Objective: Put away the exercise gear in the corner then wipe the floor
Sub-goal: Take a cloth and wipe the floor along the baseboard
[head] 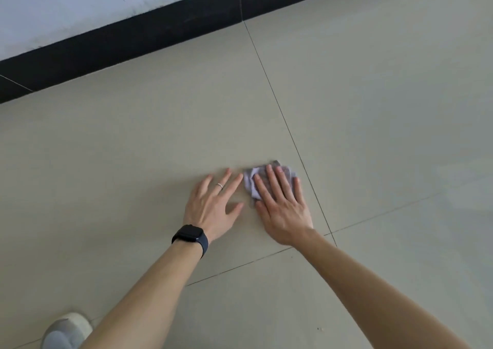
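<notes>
Grey-and-white shoe (66, 331) is showing at the lower left edge, standing on the beige tile floor (133, 140), while a black baseboard (120, 44) is running along the foot of a pale wall (80, 2) at the top. Two bare forearms are reaching forward over the tiles. The left hand (210, 204), with a black watch (190, 235) on its wrist and a thin ring (219, 185) on one finger, is lying flat on the bare floor, its fingers spread wide and holding nothing. Its forefinger is ending just beside a crumpled lilac cloth (249, 183); whether the two are touching cannot be told. The right hand (282, 204) is pressing that cloth down onto the tile, fingers straight and slightly apart across the top of it, so that only the cloth's left side and far edge are showing. A dark grout line (293, 140) is passing just to the right of the cloth and meeting a second line near the right wrist.
</notes>
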A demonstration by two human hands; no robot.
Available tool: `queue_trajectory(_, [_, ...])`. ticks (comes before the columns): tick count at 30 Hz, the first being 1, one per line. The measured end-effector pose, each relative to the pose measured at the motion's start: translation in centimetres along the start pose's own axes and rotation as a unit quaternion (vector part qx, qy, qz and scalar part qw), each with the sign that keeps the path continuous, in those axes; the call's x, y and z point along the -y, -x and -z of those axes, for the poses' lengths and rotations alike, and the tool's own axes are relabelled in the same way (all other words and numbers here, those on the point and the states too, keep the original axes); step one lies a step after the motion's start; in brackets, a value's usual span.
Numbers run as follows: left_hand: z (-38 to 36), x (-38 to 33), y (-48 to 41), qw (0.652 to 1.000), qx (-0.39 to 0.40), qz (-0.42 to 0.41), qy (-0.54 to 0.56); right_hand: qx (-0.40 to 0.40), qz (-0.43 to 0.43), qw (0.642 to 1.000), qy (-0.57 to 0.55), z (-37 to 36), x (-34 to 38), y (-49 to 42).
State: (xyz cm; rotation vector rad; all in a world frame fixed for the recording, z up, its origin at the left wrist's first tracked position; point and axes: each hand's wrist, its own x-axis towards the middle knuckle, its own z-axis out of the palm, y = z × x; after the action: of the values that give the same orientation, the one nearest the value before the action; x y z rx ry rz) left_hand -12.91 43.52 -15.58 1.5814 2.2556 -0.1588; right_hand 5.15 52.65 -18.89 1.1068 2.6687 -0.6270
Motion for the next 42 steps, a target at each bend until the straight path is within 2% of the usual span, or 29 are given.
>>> queue_trajectory(2, [-0.2,3.1,-0.2,0.999,-0.05,0.007,-0.008,0.019,0.059,0.998,0.024,0.5,-0.1,-1.6])
queue_trajectory(4, [-0.4,7.4,-0.4,0.996,-0.055,0.07,-0.003,-0.004,0.053,0.998,0.039,2.1,-1.8,-5.4])
queue_trajectory(6, [-0.6,11.6,-0.6,0.993,-0.027,0.116,-0.004,-0.009,-0.036,0.999,0.015,4.1,-2.9,-9.6])
queue_trajectory(8, [-0.7,15.2,-0.7,0.992,-0.012,0.126,-0.016,-0.019,-0.14,0.99,-0.016,4.6,-1.9,-12.9])
queue_trajectory(11, [-1.0,18.3,-0.8,0.987,-0.025,0.157,-0.017,-0.035,-0.196,0.979,-0.033,3.5,2.0,-14.1])
queue_trajectory(12, [-1.4,18.7,-0.8,0.986,-0.027,0.162,-0.004,-0.031,-0.176,0.984,-0.022,3.0,3.6,-13.4])
queue_trajectory(16, [-2.3,18.7,-1.0,0.985,-0.064,0.156,0.044,0.009,-0.003,0.999,0.033,0.2,8.8,-9.5])
queue_trajectory(18, [-2.6,18.9,-0.8,0.985,-0.07,0.153,0.047,0.005,0.031,0.999,0.042,0.3,8.3,-9.9])
queue_trajectory(20, [-2.9,19.3,-0.6,0.986,-0.077,0.138,0.043,-0.021,-0.03,0.999,0.016,1.4,6.7,-12.1])
queue_trajectory(23, [-2.3,21.3,-1.2,0.991,-0.097,0.082,0.033,-0.054,-0.215,0.973,-0.068,3.5,5.2,-15.3])
queue_trajectory(26, [-1.6,24.7,-2.5,0.991,-0.113,0.07,0.035,-0.071,-0.279,0.954,-0.084,1.8,7.9,-13.8])
queue_trajectory(28, [-1.2,26.3,-3.8,0.99,-0.108,0.077,0.044,-0.093,-0.249,0.962,-0.061,-0.8,11.8,-11.4])
queue_trajectory(30, [-1.0,26.8,-4.5,0.992,-0.101,0.064,0.04,-0.086,-0.135,0.987,-0.03,-2.8,15.6,-9.5])
queue_trajectory(32, [-0.9,26.8,-4.7,0.992,-0.102,0.057,0.038,-0.066,-0.04,0.997,0.007,-3.0,16.3,-9.9])
queue_trajectory(33, [-0.7,26.8,-4.8,0.992,-0.108,0.049,0.042,-0.067,-0.036,0.997,0.015,-2.3,15.3,-11.2])
queue_trajectory(35, [0.2,27.5,-5.5,0.989,-0.137,0.021,0.042,-0.097,-0.101,0.99,0.012,-0.1,12.8,-14.7])
queue_trajectory(37, [1.2,28.4,-7.3,0.985,-0.166,0.011,0.037,-0.085,-0.212,0.972,-0.049,2.5,10.7,-18.8])
queue_trajectory(39, [2.1,29.0,-9.8,0.987,-0.156,0.029,0.04,-0.072,-0.288,0.952,-0.07,3.4,10.3,-21.2])
queue_trajectory(42, [3.2,29.7,-14.0,0.989,-0.131,0.053,0.041,-0.074,-0.286,0.954,-0.057,3.0,11.7,-21.9])
